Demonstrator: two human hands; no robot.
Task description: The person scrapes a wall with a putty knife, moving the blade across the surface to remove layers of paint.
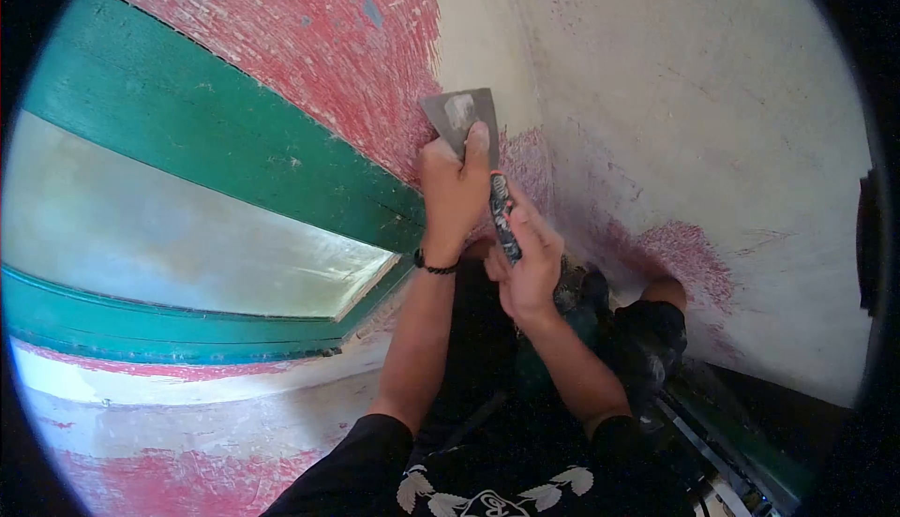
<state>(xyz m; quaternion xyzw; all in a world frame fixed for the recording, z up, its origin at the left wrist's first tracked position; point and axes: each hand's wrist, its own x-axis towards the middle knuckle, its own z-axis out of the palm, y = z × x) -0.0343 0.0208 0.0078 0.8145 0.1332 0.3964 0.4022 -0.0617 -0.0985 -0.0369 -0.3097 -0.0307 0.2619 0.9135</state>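
Observation:
A putty knife with a wide grey metal blade and a dark, paint-spotted handle is held in both hands in front of me. My left hand grips the blade, thumb pressed along its face. Around the handle, my right hand is closed, lower and to the right. The broad blade edge points up at the wall, overlapping the border between scratched red paint and a smooth cream patch.
On the left runs a green frame around a pale panel. A whitish wall with red remnants rises at right. Below, another person's dark-clothed arm or leg shows beside my right forearm. Dark rails lie at lower right.

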